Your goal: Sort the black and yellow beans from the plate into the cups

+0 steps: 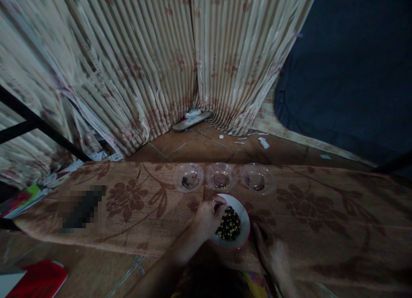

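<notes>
A white bowl with a red rim (pixel 246 218) holds a mix of dark and pale yellow beans or seeds (pixel 229 225). My left hand (pixel 210 214) reaches over its left side, thumb and fingers pinched together just above the mix; whatever is between the fingertips is too small to make out. To the right of the bowl, my right hand (pixel 273 248) is low over the cloth, dim and smeared, so its fingers are unclear. Behind the bowl stand three clear plastic cups: the left cup (pixel 193 166) has dark bits, the middle cup (pixel 220 166) pale ones, the right cup (pixel 257 167) a few dark ones.
A brown flowered cloth (pixel 309 251) covers the low table. A blurred-out dark object (pixel 83 210) lies on its left part. Beyond the far edge are a striped curtain (pixel 138 66), a slipper (pixel 193 121) and white scraps on the tiled floor (pixel 180 143).
</notes>
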Demonstrator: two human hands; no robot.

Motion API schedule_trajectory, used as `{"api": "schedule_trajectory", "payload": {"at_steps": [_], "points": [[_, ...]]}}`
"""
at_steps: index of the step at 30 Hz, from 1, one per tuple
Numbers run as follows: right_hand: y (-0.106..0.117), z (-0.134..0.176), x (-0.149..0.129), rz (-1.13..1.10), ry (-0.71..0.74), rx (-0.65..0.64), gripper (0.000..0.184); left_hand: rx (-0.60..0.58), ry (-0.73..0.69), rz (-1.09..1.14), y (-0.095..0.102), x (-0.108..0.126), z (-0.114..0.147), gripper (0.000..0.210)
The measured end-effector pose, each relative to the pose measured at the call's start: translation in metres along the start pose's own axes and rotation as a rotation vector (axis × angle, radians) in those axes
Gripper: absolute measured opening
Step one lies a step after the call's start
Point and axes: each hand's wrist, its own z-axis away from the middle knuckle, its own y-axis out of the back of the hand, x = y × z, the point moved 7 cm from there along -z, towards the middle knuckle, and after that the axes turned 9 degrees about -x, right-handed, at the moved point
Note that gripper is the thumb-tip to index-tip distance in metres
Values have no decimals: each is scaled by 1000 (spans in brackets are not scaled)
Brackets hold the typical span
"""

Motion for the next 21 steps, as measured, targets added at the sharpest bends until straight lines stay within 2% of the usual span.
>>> {"api": "schedule_trajectory", "payload": {"at_steps": [9, 21], "points": [[-1, 0, 1, 17, 4, 5, 45, -6, 13, -85, 1, 4, 0, 17], [0, 0, 0, 3, 14, 1, 44, -18, -28, -73, 0, 5, 0, 17]]}}
